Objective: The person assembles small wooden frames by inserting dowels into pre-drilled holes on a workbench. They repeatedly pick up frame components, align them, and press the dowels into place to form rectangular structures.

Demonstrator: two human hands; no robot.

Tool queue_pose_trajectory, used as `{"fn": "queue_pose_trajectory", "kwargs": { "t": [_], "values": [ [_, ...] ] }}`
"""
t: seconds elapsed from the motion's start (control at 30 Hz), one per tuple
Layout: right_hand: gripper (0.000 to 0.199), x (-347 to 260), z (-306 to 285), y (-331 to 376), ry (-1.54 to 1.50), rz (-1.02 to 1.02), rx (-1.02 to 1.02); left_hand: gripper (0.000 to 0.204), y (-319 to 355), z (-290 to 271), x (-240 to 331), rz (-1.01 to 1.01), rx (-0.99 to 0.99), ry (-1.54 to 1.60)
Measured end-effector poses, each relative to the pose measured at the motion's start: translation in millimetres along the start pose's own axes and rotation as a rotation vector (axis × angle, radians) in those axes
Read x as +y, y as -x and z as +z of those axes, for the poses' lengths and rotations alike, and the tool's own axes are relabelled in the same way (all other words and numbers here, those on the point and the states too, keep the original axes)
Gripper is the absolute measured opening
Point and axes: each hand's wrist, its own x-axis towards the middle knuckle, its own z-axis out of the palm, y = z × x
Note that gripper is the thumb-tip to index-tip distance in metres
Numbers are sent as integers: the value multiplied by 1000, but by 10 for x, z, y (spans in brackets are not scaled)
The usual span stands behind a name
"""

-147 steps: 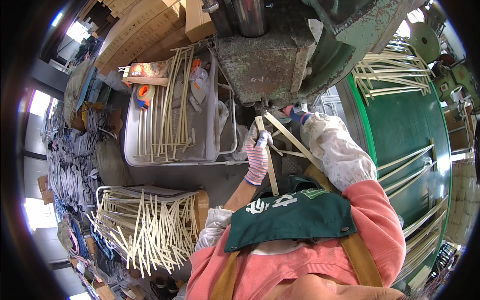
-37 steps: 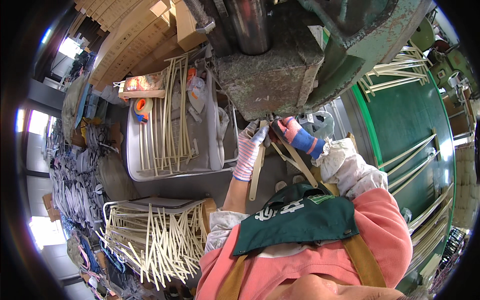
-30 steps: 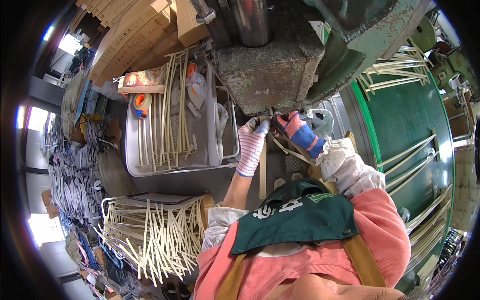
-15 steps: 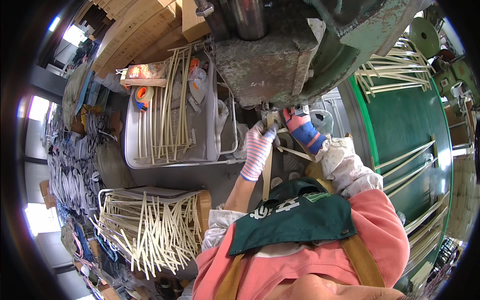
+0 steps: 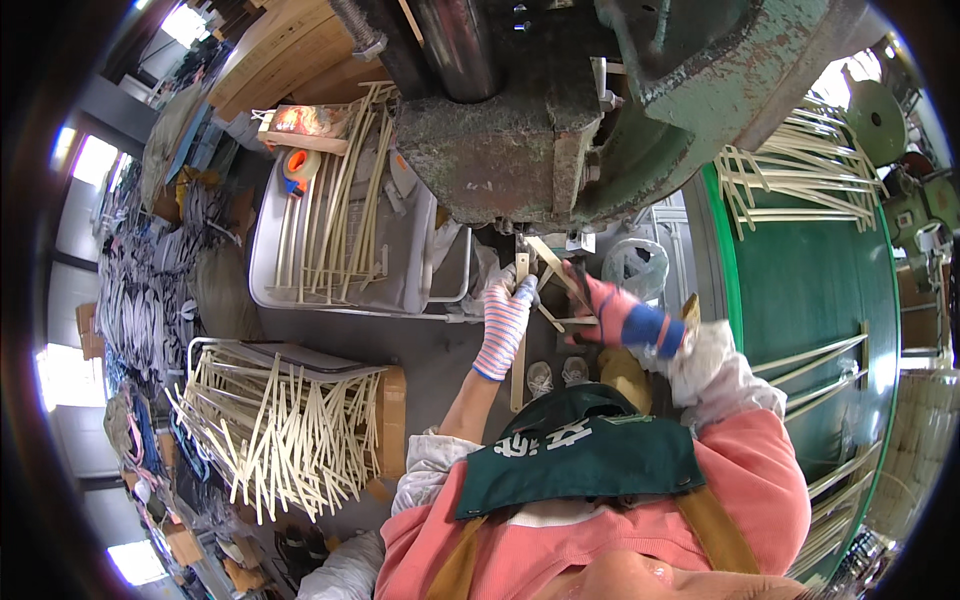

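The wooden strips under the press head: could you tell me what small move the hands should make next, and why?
Probably steady the crossed wooden strips squarely under the press head. The left hand and right hand both hold them just below it, with one strip still angled.

Single view only: head-worn fisheye camera, looking steeply down over wearer's pink-sleeved chest and green bib. Both hands near frame centre, close to lens: left hand in striped knit glove (image 5: 505, 325), right hand in red-and-blue glove (image 5: 612, 315). Just above hands: rusty green-grey metal press head (image 5: 500, 150), very near. Left of left hand: grey metal tray of pale wooden strips (image 5: 340, 240). Right of right hand: green table surface (image 5: 800, 290). Edges bend toward dark circular rim.
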Motion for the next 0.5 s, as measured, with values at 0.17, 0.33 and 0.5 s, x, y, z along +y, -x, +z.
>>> {"fn": "queue_pose_trajectory", "kwargs": {
  "t": [0.17,0.33,0.5],
  "values": [
    [67,-6,112,317,107,61,284,16,149,-94,154,29,-137,-147],
    [69,-393,183,705,308,43,306,32,522,-515,387,-28,-272,-367],
    [67,-733,243,864,598,-86,-64,33,825,-1306,507,346,-738,-746]
  ]
}}
